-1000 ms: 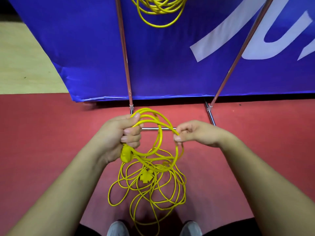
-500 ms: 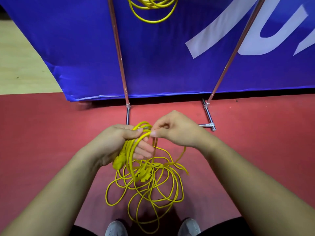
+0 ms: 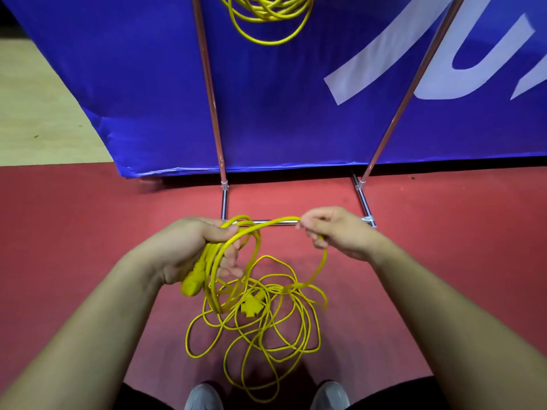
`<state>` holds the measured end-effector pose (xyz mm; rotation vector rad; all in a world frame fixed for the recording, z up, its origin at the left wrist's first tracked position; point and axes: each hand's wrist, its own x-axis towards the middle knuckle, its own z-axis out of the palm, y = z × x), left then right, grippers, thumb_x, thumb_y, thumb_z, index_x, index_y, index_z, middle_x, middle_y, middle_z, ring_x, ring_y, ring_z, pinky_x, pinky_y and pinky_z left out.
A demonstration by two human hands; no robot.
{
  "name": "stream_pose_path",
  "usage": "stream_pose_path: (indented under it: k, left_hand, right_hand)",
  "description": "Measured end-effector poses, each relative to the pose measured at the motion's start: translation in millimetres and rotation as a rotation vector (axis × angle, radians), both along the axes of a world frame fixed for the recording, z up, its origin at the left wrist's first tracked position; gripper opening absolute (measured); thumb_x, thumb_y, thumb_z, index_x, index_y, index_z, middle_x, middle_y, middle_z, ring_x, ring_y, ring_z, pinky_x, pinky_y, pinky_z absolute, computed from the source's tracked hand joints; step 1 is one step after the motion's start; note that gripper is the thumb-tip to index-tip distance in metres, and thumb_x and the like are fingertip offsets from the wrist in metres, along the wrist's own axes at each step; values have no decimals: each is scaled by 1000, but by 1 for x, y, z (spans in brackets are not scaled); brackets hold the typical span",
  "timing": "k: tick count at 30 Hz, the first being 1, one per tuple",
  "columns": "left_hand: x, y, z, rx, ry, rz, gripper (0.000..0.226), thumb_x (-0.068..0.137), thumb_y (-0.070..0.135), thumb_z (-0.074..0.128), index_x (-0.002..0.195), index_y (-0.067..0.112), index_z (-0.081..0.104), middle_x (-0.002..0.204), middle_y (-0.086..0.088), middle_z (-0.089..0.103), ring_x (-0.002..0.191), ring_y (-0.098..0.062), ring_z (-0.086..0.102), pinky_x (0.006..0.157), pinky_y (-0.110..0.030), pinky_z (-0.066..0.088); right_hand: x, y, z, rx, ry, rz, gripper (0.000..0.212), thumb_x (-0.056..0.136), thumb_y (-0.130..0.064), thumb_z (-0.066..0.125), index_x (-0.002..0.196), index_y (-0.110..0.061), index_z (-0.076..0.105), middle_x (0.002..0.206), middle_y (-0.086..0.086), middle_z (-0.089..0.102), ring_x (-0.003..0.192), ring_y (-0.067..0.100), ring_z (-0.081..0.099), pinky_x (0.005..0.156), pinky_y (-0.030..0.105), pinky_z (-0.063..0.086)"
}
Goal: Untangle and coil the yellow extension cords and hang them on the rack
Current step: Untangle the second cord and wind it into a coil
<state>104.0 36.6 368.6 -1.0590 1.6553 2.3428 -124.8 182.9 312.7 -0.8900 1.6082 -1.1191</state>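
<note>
Left hand (image 3: pixel 192 250) has its fingers curled round a few loops of the thin yellow extension cord (image 3: pixel 213 263), with the chunky yellow plug (image 3: pixel 191 287) poking out under the palm. Right hand (image 3: pixel 337 232) pinches the same cord between thumb and fingertips. The rest lies tangled on the red floor (image 3: pixel 88 232) (right by the grey shoes (image 3: pixel 204 398)). Another coiled yellow cord (image 3: pixel 266 16) hangs on the chrome tube rack (image 3: pixel 210 93).

cord (image 3: pixel 260 324) on floor (image 3: pixel 444 232), rack (image 3: pixel 211 93) behind
</note>
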Motion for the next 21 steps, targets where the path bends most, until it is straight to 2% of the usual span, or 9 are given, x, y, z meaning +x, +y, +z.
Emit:
stream_pose_path:
  k: [2, 5, 7, 10, 12, 15, 17, 19, 21]
  left_hand:
    - [0, 0, 0, 45, -29, 19, 18, 89, 15, 51, 85, -2, 57, 73, -29, 68, 68, -40, 71, 58, -38, 58]
    - [-3, 2, 0, 70, 19, 32, 20, 89, 14, 50, 89, -5, 56, 86, -37, 66, 72, -43, 70, 59, -41, 58]
    - [-5, 8, 0, 84, 45, -9, 23, 83, 16, 53, 88, -6, 58, 87, -38, 66, 71, -43, 70, 56, -38, 59]
    - [-7, 14, 0, 46, 62, -71, 24, 80, 20, 56, 83, -3, 65, 73, -26, 67, 57, -36, 67, 50, -32, 56]
    - [-7, 12, 0, 21, 130, -19, 22, 82, 21, 55, 78, 1, 63, 54, -11, 51, 39, -22, 50, 41, -23, 42]
    - [-7, 7, 1, 67, 219, 103, 20, 86, 19, 50, 80, 0, 54, 49, 0, 34, 32, -10, 29, 39, -18, 28]
    - [-7, 7, 1, 100, 220, 133, 19, 86, 18, 48, 80, 0, 52, 47, 3, 33, 31, -8, 27, 38, -17, 27]
    - [-7, 7, 0, 118, 187, 147, 18, 86, 18, 49, 80, 1, 51, 47, 3, 34, 32, -8, 29, 37, -18, 28]
    - [-5, 3, 0, 64, 128, 149, 20, 85, 18, 52, 80, -1, 54, 50, -3, 40, 35, -14, 38, 37, -21, 35]
  right_hand:
    - [0, -5, 13, -59, -43, -73, 23, 89, -26, 60, 89, -5, 69, 54, -1, 29, 48, 11, 23, 57, 35, 15]
    - [11, -11, 39, -84, 114, 33, 18, 91, -20, 65, 82, -7, 74, 55, 7, 28, 51, 16, 22, 53, 31, 20]
    - [29, -16, 56, -101, 275, 151, 17, 90, -19, 68, 80, -7, 75, 47, -3, 36, 46, 10, 29, 48, 23, 26]
    - [55, -24, 66, -157, 384, 272, 22, 88, -20, 70, 75, -3, 74, 43, -11, 39, 44, 3, 30, 44, 17, 24]
    - [53, -27, 60, -140, 366, 255, 28, 88, -27, 70, 73, -3, 70, 48, -10, 39, 47, 3, 30, 46, 21, 25]
    - [31, -21, 39, 5, 273, 348, 32, 87, -36, 69, 76, -7, 64, 63, 4, 55, 62, 13, 49, 66, 30, 39]
    - [17, -14, 20, 95, 219, 424, 18, 90, -28, 67, 79, -14, 62, 73, 3, 59, 73, 12, 50, 77, 32, 38]
    - [9, -7, 4, 144, 240, 422, 14, 93, -19, 64, 80, -21, 61, 76, 0, 58, 74, 7, 51, 76, 25, 39]
    - [5, -3, -7, 128, 228, 350, 14, 94, -14, 62, 81, -17, 62, 77, 6, 60, 74, 13, 58, 75, 25, 43]
